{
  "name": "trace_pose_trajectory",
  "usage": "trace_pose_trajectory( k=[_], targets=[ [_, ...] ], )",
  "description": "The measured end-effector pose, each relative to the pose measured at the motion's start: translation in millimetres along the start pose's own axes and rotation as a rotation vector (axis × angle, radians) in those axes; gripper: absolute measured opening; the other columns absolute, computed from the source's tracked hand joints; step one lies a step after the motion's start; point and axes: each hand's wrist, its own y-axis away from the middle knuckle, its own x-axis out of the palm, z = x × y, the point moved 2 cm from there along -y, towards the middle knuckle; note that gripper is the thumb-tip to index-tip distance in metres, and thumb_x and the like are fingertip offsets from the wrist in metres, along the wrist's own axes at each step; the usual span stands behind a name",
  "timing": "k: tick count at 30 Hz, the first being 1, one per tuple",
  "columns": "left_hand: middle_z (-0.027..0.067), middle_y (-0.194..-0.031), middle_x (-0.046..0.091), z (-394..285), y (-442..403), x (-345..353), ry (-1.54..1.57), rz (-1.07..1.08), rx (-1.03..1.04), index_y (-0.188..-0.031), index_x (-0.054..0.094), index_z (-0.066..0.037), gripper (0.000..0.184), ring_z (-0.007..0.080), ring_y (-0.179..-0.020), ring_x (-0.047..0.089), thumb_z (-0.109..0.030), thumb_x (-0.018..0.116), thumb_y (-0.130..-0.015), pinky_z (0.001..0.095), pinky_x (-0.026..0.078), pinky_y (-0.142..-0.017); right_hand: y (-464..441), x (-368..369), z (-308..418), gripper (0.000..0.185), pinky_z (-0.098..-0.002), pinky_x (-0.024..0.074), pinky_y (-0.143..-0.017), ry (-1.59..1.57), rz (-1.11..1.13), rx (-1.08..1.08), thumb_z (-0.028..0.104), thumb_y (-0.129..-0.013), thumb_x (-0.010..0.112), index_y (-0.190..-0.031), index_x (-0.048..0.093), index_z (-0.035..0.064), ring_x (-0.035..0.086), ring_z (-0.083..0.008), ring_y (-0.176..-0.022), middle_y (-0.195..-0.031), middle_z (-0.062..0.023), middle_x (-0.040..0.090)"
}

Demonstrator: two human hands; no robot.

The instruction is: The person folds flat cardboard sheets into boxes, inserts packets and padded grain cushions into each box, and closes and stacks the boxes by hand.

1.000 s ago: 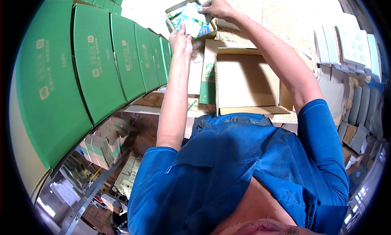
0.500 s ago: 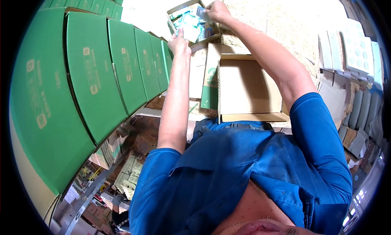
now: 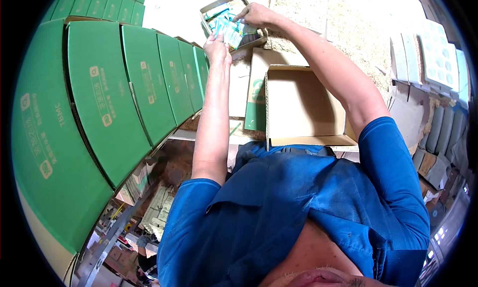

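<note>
Left hand [image 3: 217, 48]: nearly closed; flat blue-and-white packets [image 3: 229, 32] are pinched at the fingertips
Right hand [image 3: 255, 15]: fingers curled at the packets; any grip cannot be told
Packets: gathered at the small open cardboard box [image 3: 253, 44]
Nearer the torso: large brown cardboard box [image 3: 303, 108], opened

Two hands [image 3: 256, 14] and one small open box [image 3: 253, 44] at twelve o'clock; six large green boxes [image 3: 102, 95] around ten; one open carton [image 3: 303, 103] at two; perhaps four grey rolls [image 3: 445, 130] at three.
</note>
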Motion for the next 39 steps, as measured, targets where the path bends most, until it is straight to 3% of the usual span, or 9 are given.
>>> trace_pose_trajectory(
  k=[2, 7, 10, 17, 19, 24, 27, 30, 39],
  targets=[
    [0.0080, -0.093, 0.067, 0, -1, -1, -0.048, 0.044, 0.013, -0.114, 0.059, 0.001, 0.020, 0.0132, -0.064, 0.060, -0.004, 0.059, -0.095, 0.0254, 0.041, -0.047, -16, 8, -7, 0.019, -0.0300, 0.0480, -0.063, -0.014, 0.071, 0.027, 0.024, -0.082, 0.071, -0.094, 0.079, 0.0114, 0.054, -0.0116, -0.062, -0.072, -0.0057, 0.066],
    [0.0076, -0.094, 0.067, -1, 6, 2, -0.086, 0.107, 0.066, -0.115, 0.061, 0.000, 0.020, 0.0108, -0.070, 0.059, -0.003, 0.059, -0.094, 0.0251, 0.043, -0.052, 16, 9, 14, 0.030, -0.0320, 0.0419, -0.054, -0.218, 0.225, 0.204, 0.032, -0.076, 0.078, -0.069, 0.071, 0.0032, 0.048, -0.0142, -0.054, -0.059, -0.0015, 0.058],
    [0.0066, -0.094, 0.067, -11, 22, 11, -0.048, 0.123, 0.051, -0.113, 0.063, -0.001, 0.020, 0.0096, -0.074, 0.058, -0.005, 0.061, -0.094, 0.0248, 0.042, -0.055, 8, 9, 19, 0.035, -0.0332, 0.0454, -0.055, 0.173, 0.038, -0.088, 0.033, -0.070, 0.083, -0.058, 0.068, 0.0041, 0.051, -0.0138, -0.053, -0.056, -0.0035, 0.059],
    [0.0015, -0.089, 0.065, -1, 20, 2, -0.104, 0.010, -0.082, -0.107, 0.063, -0.007, 0.015, 0.0098, -0.070, 0.056, -0.011, 0.066, -0.092, 0.0255, 0.040, -0.056, 7, 12, 1, 0.031, -0.0314, 0.0472, -0.057, 0.079, -0.119, 0.095, 0.030, -0.069, 0.086, -0.063, 0.070, 0.0035, 0.055, -0.0123, -0.057, -0.059, -0.0058, 0.063],
    [0.0016, -0.089, 0.065, 0, 12, -4, -0.086, 0.049, -0.111, -0.105, 0.063, -0.008, 0.013, 0.0102, -0.071, 0.058, -0.013, 0.065, -0.093, 0.0263, 0.041, -0.056, 2, 15, -3, 0.031, -0.0302, 0.0475, -0.057, -0.240, -0.083, 0.066, 0.028, -0.068, 0.087, -0.065, 0.070, 0.0027, 0.055, -0.0109, -0.057, -0.061, -0.0055, 0.064],
    [0.0020, -0.092, 0.068, -8, 24, 7, -0.009, 0.168, -0.104, -0.104, 0.063, -0.009, 0.012, 0.0130, -0.073, 0.063, -0.018, 0.062, -0.096, 0.0289, 0.043, -0.058, 10, 9, -3, 0.033, -0.0307, 0.0448, -0.054, -0.058, -0.159, 0.124, 0.030, -0.070, 0.086, -0.061, 0.069, 0.0035, 0.053, -0.0078, -0.056, -0.058, -0.0026, 0.060],
    [0.0009, -0.093, 0.068, -8, 27, 6, -0.057, 0.031, -0.099, -0.105, 0.063, -0.010, 0.014, 0.0144, -0.075, 0.065, -0.020, 0.061, -0.096, 0.0302, 0.043, -0.060, 18, 5, 0, 0.034, -0.0306, 0.0453, -0.054, -0.130, -0.147, 0.196, 0.031, -0.070, 0.087, -0.061, 0.069, 0.0031, 0.054, -0.0085, -0.056, -0.058, -0.0031, 0.060],
    [0.0050, -0.105, 0.065, -9, 22, 1, -0.088, 0.074, -0.122, -0.117, 0.057, -0.006, 0.022, 0.0198, -0.093, 0.064, -0.015, 0.058, -0.097, 0.0385, 0.046, -0.073, 7, 25, -25, 0.032, -0.0289, 0.0492, -0.063, -0.396, -0.106, 0.174, 0.029, -0.071, 0.086, -0.070, 0.072, 0.0009, 0.058, -0.0102, -0.065, -0.071, -0.0047, 0.067],
    [0.0080, -0.106, 0.067, -8, 27, 9, -0.178, 0.099, -0.082, -0.114, 0.059, -0.003, 0.020, 0.0201, -0.090, 0.066, -0.010, 0.060, -0.095, 0.0367, 0.054, -0.070, 25, 17, -17, 0.047, -0.0326, 0.0543, -0.069, -0.171, -0.251, 0.301, 0.040, -0.065, 0.086, -0.074, 0.071, -0.0043, 0.067, -0.0188, -0.071, -0.076, -0.0131, 0.071]
  ],
)
